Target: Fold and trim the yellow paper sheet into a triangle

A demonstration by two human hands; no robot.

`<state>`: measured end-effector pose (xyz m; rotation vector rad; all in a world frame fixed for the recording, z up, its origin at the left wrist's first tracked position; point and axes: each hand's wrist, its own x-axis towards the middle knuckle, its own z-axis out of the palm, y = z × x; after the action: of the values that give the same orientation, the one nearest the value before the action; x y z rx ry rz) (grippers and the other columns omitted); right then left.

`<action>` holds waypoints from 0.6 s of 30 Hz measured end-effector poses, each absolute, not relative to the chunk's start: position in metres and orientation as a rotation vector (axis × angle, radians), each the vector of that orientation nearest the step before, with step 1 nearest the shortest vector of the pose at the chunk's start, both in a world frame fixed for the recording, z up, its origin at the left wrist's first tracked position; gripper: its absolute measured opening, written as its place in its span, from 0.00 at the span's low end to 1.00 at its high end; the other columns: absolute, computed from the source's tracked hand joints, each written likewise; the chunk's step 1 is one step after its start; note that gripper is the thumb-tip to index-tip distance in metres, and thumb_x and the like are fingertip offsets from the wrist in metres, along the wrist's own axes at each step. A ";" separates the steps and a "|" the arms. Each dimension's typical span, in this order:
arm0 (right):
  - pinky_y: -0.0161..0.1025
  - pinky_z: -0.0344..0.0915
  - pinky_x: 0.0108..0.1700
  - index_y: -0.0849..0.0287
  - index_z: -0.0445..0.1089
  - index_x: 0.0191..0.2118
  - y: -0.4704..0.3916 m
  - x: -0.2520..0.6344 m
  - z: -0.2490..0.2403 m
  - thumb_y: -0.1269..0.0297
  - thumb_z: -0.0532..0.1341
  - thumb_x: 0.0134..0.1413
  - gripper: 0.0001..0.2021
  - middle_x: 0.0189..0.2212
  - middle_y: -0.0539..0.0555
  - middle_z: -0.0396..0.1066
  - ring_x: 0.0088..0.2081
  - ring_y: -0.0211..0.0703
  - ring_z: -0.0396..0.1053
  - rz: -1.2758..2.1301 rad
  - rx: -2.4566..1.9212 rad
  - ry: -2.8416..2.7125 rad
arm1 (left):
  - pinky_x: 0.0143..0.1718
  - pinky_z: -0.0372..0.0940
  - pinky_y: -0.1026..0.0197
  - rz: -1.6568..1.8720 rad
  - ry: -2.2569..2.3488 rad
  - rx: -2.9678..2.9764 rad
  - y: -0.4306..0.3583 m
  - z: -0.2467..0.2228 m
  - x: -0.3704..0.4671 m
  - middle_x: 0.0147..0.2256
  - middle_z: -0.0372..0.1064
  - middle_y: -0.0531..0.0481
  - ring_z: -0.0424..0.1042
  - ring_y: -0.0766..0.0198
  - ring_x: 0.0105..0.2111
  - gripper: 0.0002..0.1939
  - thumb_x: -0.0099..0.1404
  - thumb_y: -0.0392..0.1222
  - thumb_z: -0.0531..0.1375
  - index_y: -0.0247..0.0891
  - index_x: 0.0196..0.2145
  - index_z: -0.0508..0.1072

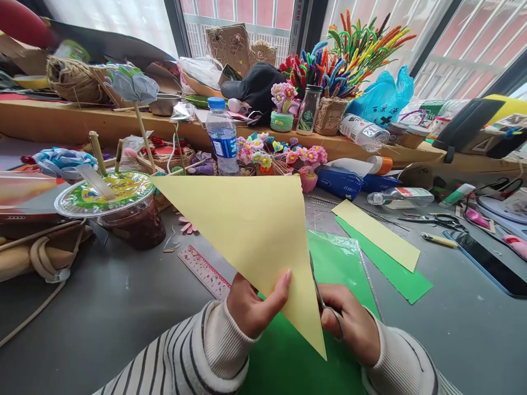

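Note:
A yellow paper triangle (247, 219) is held up over the desk, its lowest corner pointing down toward me. My left hand (259, 304) grips it near the lower left edge, thumb on top and the other fingers hidden behind the sheet. Scissors (319, 288) are in my right hand (349, 323), with fingers wrapped round the handles. Their blades lie along the right edge of the paper; how far they are apart is hard to see. Beneath both hands lies green paper in a clear sleeve (341, 263).
Yellow (379, 233) and green strips (415, 288) lie at the right, near a phone (489, 260) and a second pair of scissors (440, 220). A lidded drink cup (132, 219), a ruler (203, 271) and a water bottle (222, 137) stand or lie leftward. Craft flowers line the back.

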<state>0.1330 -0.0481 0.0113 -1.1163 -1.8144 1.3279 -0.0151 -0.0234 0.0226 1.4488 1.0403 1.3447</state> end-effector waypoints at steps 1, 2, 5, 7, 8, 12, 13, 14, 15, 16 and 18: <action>0.33 0.48 0.22 0.59 0.52 0.18 -0.048 0.133 0.011 0.41 0.44 0.43 0.24 0.17 0.46 0.47 0.20 0.34 0.47 1.322 -1.121 -1.813 | 0.33 0.65 0.66 1.336 1.039 1.452 -0.024 0.023 -0.015 0.29 0.71 0.48 0.69 0.62 0.31 0.12 0.49 0.36 0.55 0.34 0.34 0.68; 0.33 0.48 0.22 0.59 0.52 0.17 -0.048 0.133 0.011 0.41 0.45 0.43 0.24 0.17 0.46 0.47 0.20 0.34 0.47 1.318 -1.126 -1.809 | 0.33 0.65 0.66 1.325 1.041 1.453 -0.024 0.023 -0.015 0.29 0.71 0.48 0.69 0.61 0.32 0.11 0.49 0.36 0.54 0.34 0.33 0.68; 0.33 0.49 0.22 0.59 0.55 0.18 -0.048 0.133 0.010 0.41 0.45 0.43 0.24 0.17 0.47 0.48 0.20 0.34 0.48 1.326 -1.119 -1.790 | 0.34 0.65 0.64 1.280 1.063 1.454 -0.025 0.024 -0.014 0.29 0.71 0.47 0.69 0.59 0.33 0.09 0.49 0.38 0.54 0.35 0.30 0.69; 0.33 0.49 0.22 0.60 0.57 0.20 -0.048 0.133 0.010 0.42 0.44 0.44 0.24 0.17 0.47 0.50 0.20 0.35 0.49 1.337 -1.111 -1.779 | 0.34 0.65 0.62 1.277 1.074 1.461 -0.026 0.023 -0.013 0.29 0.71 0.47 0.69 0.59 0.33 0.10 0.49 0.38 0.54 0.35 0.31 0.69; 0.33 0.50 0.22 0.60 0.57 0.20 -0.048 0.132 0.010 0.42 0.44 0.44 0.23 0.17 0.47 0.50 0.20 0.35 0.50 1.338 -1.114 -1.775 | 0.35 0.65 0.62 1.284 1.079 1.468 -0.026 0.022 -0.013 0.28 0.71 0.48 0.69 0.59 0.33 0.11 0.49 0.38 0.54 0.35 0.32 0.69; 0.33 0.52 0.23 0.60 0.57 0.18 -0.048 0.132 0.009 0.42 0.46 0.43 0.23 0.16 0.47 0.49 0.20 0.35 0.51 1.309 -1.165 -1.762 | 0.36 0.65 0.62 1.316 1.108 1.506 -0.026 0.017 -0.014 0.27 0.71 0.49 0.69 0.60 0.33 0.12 0.49 0.39 0.55 0.35 0.34 0.69; 0.33 0.52 0.23 0.60 0.57 0.17 -0.048 0.132 0.009 0.42 0.46 0.43 0.24 0.15 0.47 0.48 0.20 0.35 0.51 1.300 -1.181 -1.759 | 0.36 0.65 0.62 1.322 1.116 1.514 -0.026 0.016 -0.014 0.28 0.71 0.49 0.69 0.60 0.33 0.12 0.49 0.39 0.55 0.35 0.34 0.69; 0.33 0.53 0.23 0.60 0.57 0.17 -0.048 0.132 0.009 0.42 0.46 0.43 0.24 0.15 0.47 0.48 0.20 0.36 0.52 1.292 -1.197 -1.755 | 0.36 0.64 0.63 1.329 1.119 1.522 -0.026 0.015 -0.014 0.28 0.71 0.49 0.69 0.61 0.32 0.12 0.49 0.39 0.55 0.35 0.33 0.69; 0.33 0.53 0.22 0.60 0.57 0.17 -0.049 0.132 0.009 0.42 0.46 0.43 0.24 0.15 0.47 0.49 0.20 0.36 0.52 1.285 -1.209 -1.752 | 0.36 0.64 0.64 1.333 1.113 1.529 -0.026 0.015 -0.014 0.28 0.71 0.49 0.69 0.61 0.32 0.11 0.49 0.38 0.55 0.35 0.33 0.69; 0.33 0.52 0.22 0.60 0.57 0.16 -0.049 0.132 0.009 0.43 0.46 0.43 0.24 0.15 0.47 0.49 0.21 0.36 0.52 1.281 -1.213 -1.749 | 0.35 0.64 0.65 1.337 1.102 1.535 -0.026 0.014 -0.014 0.29 0.71 0.49 0.69 0.62 0.32 0.11 0.49 0.38 0.55 0.35 0.33 0.69; 0.33 0.52 0.22 0.60 0.57 0.17 -0.049 0.132 0.009 0.43 0.46 0.44 0.23 0.15 0.47 0.48 0.20 0.36 0.51 1.282 -1.198 -1.746 | 0.35 0.64 0.66 1.343 1.079 1.549 -0.026 0.013 -0.014 0.29 0.71 0.49 0.69 0.63 0.32 0.10 0.50 0.37 0.55 0.35 0.33 0.69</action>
<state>0.1320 -0.0490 0.0089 -1.1976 -1.7457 1.2815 -0.0141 -0.0262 0.0129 1.5489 1.0794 1.3431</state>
